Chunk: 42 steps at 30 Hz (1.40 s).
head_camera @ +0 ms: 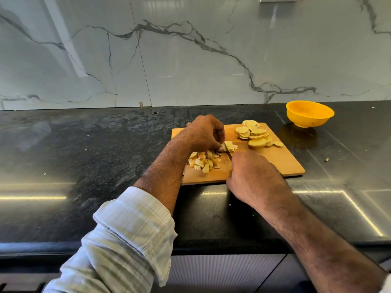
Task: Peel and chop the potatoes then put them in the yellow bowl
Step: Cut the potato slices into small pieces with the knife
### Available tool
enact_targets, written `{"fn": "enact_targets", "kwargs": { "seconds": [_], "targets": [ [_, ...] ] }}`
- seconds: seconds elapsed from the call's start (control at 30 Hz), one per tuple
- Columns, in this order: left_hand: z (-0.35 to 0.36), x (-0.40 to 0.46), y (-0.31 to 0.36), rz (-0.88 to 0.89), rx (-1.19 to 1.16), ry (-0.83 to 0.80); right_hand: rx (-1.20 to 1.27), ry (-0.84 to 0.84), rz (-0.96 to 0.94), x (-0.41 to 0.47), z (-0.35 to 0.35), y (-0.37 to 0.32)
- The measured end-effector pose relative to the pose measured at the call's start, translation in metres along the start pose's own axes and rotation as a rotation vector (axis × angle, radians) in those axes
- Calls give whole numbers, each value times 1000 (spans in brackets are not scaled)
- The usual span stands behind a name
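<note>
A wooden cutting board (281, 159) lies on the black counter. My left hand (203, 134) holds a small stack of potato slices (229, 145) down on the board with curled fingers. My right hand (254, 176) grips a knife (227, 150); its handle is hidden in my fist and the blade cuts into that stack. A heap of chopped potato pieces (204, 160) lies on the board below my left hand. Round potato slices (255, 134) are piled at the board's far right. The yellow bowl (309, 114) stands beyond the board's right corner; I see nothing in it.
The black stone counter (95, 155) stretches left and right, with a marble wall (190, 60) behind it. A small potato scrap (326, 159) lies on the counter right of the board. The counter's front edge runs just below my forearms.
</note>
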<state>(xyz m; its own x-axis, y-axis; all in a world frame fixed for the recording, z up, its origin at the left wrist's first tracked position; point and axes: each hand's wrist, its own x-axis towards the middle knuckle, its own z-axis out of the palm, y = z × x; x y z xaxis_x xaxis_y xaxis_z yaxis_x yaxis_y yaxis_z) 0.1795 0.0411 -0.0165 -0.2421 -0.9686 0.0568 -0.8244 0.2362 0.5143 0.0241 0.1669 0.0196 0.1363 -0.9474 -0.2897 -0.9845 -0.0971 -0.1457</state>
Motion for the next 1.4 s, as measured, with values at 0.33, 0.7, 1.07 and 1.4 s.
{"fn": "enact_targets", "kwargs": {
  "seconds": [0.33,0.7,1.07,1.4],
  "targets": [
    [-4,-3,-5,21,4,44,65,114,-27,-4,6,-1],
    [-3,-5,5,-12,52,60,-39,55,-49,20,-8,-12],
    [-2,2,-15,86,-45,184,108,341,-37,1,17,42],
    [-2,12,-29,30,-31,408,86,266,-54,38,14,24]
  ]
}}
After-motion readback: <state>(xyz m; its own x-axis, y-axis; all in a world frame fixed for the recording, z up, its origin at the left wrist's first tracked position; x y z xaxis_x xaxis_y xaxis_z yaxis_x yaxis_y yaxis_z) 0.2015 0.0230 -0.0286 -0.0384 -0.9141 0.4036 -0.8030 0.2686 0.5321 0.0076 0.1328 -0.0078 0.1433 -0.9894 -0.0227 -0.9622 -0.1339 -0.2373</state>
